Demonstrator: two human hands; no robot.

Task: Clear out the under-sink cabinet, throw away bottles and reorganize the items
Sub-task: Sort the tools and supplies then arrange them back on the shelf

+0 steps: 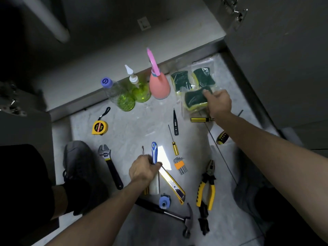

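- Left hand (142,168): reaches down to the floor, fingers curled round a bundle of tools, among them a blue-and-white handled tool (154,151), a thin metal shaft (142,150) and a cloudy plastic cylinder (154,185).
- Right hand (219,102): arm stretched forward, fingers pinching a clear plastic pack of green-and-yellow scouring sponges (194,86), which lies on the floor near the cabinet edge.
- Floor: pale grey marbled tile floor (131,132), with a bright glare patch beside the left hand.
- Room: open grey cabinet doors stand at left and right; the dim under-sink cabinet interior (106,55) lies beyond a raised sill, with a pale drain pipe (51,20) at upper left.
- Bottles, upright in a row along the sill: clear bottle with purple cap and green liquid (118,95), green bottle with white nozzle (140,87), coral-pink spray bottle with pink nozzle (158,80).
- Tools spread on the floor: yellow tape measure (99,127), black-handled adjustable wrench (110,167), black tester pen (175,123), yellow-handled screwdriver (174,142), orange-held hex key set (180,165), yellow utility knife (174,186), yellow-and-black pliers (206,185), claw hammer (177,219), small blue round cap (164,202).
- Obstructions: the right forearm crosses a yellow-and-black striped screwdriver handle (200,119) and another striped handle (221,137); a dark grey shoe (78,167) rests at left.
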